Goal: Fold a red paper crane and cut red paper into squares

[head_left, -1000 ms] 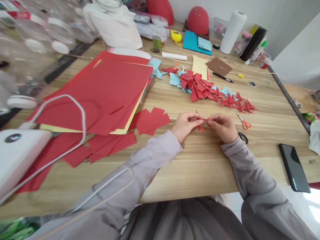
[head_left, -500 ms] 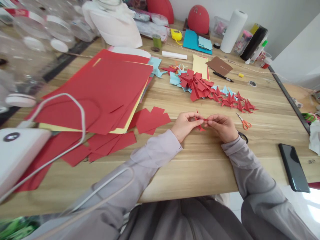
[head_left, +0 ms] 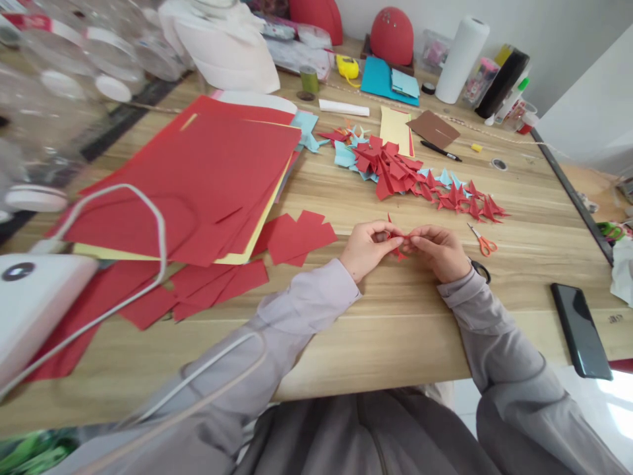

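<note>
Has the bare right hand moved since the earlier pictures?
No; the right hand shows no clear shift either way against the small, orange-handled metal scissors.

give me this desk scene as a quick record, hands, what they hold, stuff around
left hand: left hand pinching a small red folded paper
right hand: right hand pinching the same paper
beyond hands: pile of red and light blue folded pieces
left side: stack of large sheets, red on top; loose red pieces
right side: orange-handled scissors, dark phone
</note>
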### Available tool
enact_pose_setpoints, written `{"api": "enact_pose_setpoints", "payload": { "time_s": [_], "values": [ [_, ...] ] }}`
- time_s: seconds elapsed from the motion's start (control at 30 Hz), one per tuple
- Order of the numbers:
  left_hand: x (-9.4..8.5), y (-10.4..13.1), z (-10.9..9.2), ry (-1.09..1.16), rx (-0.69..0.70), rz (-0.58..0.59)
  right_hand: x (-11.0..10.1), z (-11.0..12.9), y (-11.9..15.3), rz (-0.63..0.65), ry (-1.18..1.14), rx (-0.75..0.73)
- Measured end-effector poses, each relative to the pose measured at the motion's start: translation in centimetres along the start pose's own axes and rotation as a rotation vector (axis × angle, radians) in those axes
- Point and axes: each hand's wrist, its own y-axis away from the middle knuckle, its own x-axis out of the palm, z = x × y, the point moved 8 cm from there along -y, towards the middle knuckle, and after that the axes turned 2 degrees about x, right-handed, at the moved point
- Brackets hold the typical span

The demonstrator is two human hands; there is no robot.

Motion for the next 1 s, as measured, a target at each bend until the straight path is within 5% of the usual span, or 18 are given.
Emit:
{"api": "enact_pose_setpoints", "payload": {
  "time_s": [0.53, 1.0],
  "values": [
    [0.1, -0.1, -0.9, -0.251, 0.170, 0.015, -0.4, -0.5, 0.2, -0.081, 0.028, 0.099],
    [-0.1, -0.1, -0.4, -0.244, 0.133, 0.001, 0.2, 1.0, 0.3, -0.060, 0.343, -0.074]
  ]
}}
